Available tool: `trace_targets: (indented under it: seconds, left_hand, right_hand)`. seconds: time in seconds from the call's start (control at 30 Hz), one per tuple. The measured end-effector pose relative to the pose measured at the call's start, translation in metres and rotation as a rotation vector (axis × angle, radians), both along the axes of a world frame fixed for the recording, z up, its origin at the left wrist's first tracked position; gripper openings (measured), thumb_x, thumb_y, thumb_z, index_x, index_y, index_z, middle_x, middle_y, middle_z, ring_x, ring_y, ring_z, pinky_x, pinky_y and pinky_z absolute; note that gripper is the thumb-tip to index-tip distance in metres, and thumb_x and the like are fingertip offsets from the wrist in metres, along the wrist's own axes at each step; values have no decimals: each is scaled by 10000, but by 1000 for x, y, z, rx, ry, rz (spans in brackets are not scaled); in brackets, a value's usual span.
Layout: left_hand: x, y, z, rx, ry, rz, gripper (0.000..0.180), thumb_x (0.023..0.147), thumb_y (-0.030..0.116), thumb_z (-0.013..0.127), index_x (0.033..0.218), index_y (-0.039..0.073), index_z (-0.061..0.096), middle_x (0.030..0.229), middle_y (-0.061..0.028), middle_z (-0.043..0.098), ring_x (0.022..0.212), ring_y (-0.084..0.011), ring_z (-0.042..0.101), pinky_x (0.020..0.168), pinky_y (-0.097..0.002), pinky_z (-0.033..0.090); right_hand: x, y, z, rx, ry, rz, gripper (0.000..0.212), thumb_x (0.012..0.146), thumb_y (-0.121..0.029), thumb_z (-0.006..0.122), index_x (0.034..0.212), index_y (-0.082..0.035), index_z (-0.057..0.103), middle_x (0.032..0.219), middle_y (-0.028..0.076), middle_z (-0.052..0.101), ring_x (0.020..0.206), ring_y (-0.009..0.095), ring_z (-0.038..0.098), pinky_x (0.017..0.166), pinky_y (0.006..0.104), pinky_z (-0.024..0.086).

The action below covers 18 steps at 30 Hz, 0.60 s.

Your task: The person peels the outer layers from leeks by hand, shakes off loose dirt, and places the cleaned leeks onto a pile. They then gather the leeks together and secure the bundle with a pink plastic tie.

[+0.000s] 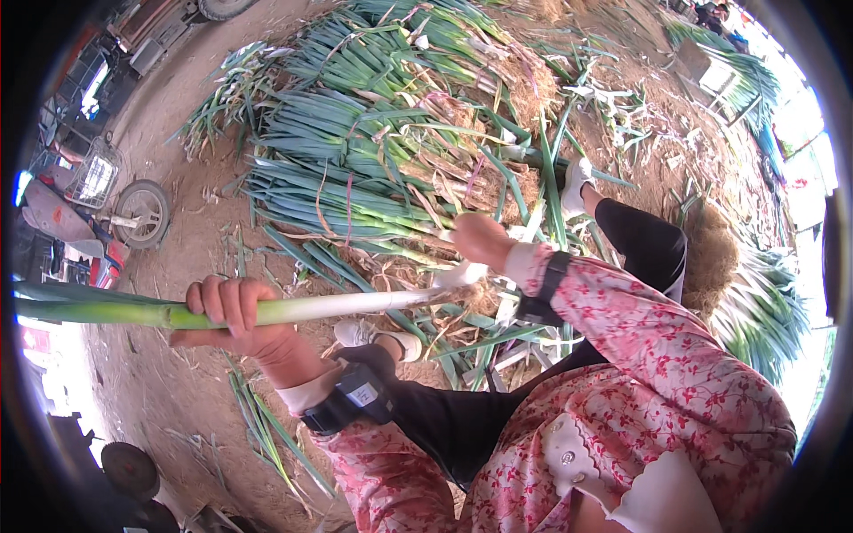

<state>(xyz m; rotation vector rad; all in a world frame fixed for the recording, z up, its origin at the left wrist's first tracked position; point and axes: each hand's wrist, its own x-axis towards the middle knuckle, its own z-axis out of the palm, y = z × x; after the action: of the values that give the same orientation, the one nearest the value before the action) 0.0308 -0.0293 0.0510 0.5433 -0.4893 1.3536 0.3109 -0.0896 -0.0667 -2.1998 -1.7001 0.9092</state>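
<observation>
My left hand (258, 330) is wrapped round a large green onion (342, 306), gripping it where the green turns pale. The onion lies almost level, its dark green leaves running out to the left and its white shank pointing right. A loose white skin (462, 274) hangs by the root end, just below my right hand (482, 240). That hand is closed, with its knuckles up; its fingertips are hidden, so I cannot make out what is in them. Beyond it, several tied bundles of green onions (329, 133) lie piled on the ground.
Peeled skins and loose leaves (613, 107) litter the dirt floor (191, 200). More green onions (764, 302) lie at the right. A wheeled vehicle with a wire basket (93, 173) stands at the left. My shoes (378, 338) are among the scraps.
</observation>
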Motion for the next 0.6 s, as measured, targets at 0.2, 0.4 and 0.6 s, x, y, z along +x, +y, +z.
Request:
trace_targets:
  seconds: [0.2,0.4,0.6]
  left_hand:
    - [-23,7,-11,-198,-32,19,468,740,550,539,749,95,432,623,24,404,437,-73,402,400,-199,324]
    - [-30,17,-30,-348,-52,46,438,772,497,525,764,66,448,631,5,418,436,-88,405,406,-216,330]
    - [-60,16,-38,-625,77,246,446,801,522,463,739,81,438,578,12,388,405,-88,373,375,-219,320]
  right_hand:
    - [-11,-21,50,418,74,202,427,841,-347,465,929,59,565,882,242,580,851,348,565,784,412,424]
    - [-26,-49,94,66,702,638,452,891,-421,357,876,-28,579,799,152,607,763,279,589,691,349,463]
    - [31,-91,71,-93,382,558,396,901,-355,360,862,-32,586,532,124,538,421,212,523,459,361,428]
